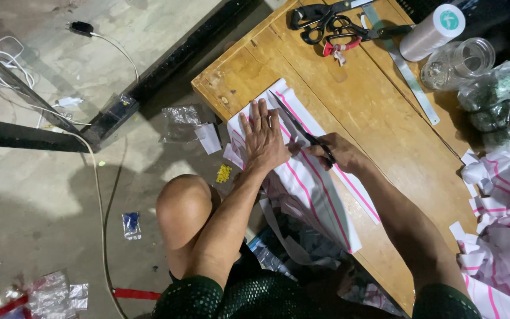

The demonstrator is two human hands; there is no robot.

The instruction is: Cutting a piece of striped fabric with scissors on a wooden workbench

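A worn wooden table [379,118] stood on a bare concrete floor [48,177]. Left of the table, a dark metal beam [190,50] ran across the floor, with white cables [7,65] and plastic scraps [48,295] beyond it.

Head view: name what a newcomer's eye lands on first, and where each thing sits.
At the table's near-left corner, the left hand presses flat on white cloth with pink stripes, while the right hand works black scissors along it. More striped cloth is heaped at the right edge, and spare scissors lie at the far end.
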